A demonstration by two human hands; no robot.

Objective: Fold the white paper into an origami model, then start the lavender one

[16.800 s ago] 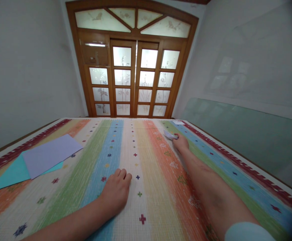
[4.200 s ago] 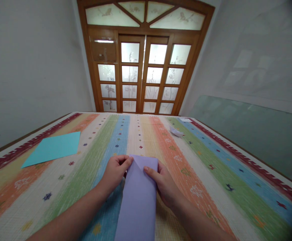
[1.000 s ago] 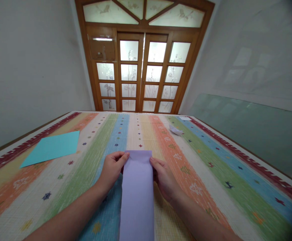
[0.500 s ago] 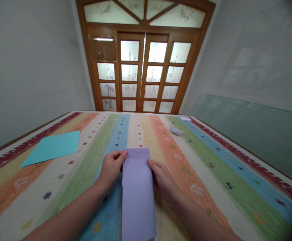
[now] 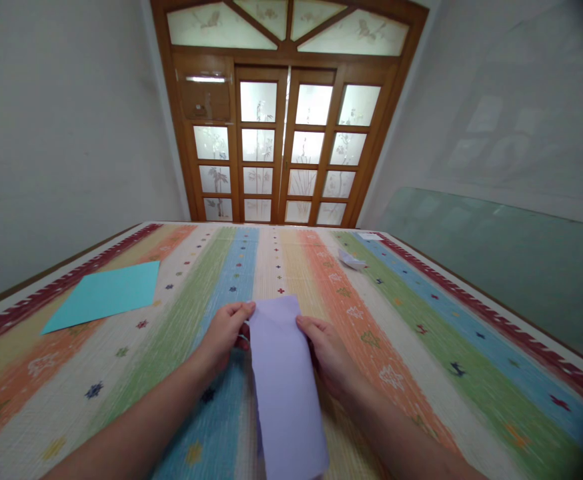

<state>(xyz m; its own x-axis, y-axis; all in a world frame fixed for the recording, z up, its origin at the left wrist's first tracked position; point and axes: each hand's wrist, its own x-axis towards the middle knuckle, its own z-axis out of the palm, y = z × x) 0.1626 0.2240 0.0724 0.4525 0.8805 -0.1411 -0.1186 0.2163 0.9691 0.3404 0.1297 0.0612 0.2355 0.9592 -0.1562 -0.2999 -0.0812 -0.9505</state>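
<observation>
The folded pale lilac paper strip (image 5: 286,387) at lower centre is plain, like the flat turquoise paper sheet (image 5: 107,295) at left. The cloth-covered tabletop (image 5: 184,313) carries orange, green, blue, yellow and whitish stripes, small multicoloured stars and crosses, and toothed maroon side borders.

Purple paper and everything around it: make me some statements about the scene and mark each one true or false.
1. The left hand and the right hand both hold the purple paper. True.
2. The turquoise sheet lies on the tablecloth, left of both hands. True.
3. The turquoise sheet overlaps the purple paper. False: they are apart.
4. A small pale paper piece lies farther off than the right hand. True.
5. The tablecloth is all one colour. False: it has stripes of several colours.
6. The right hand touches the small pale paper piece. False: it is on the purple paper.
</observation>
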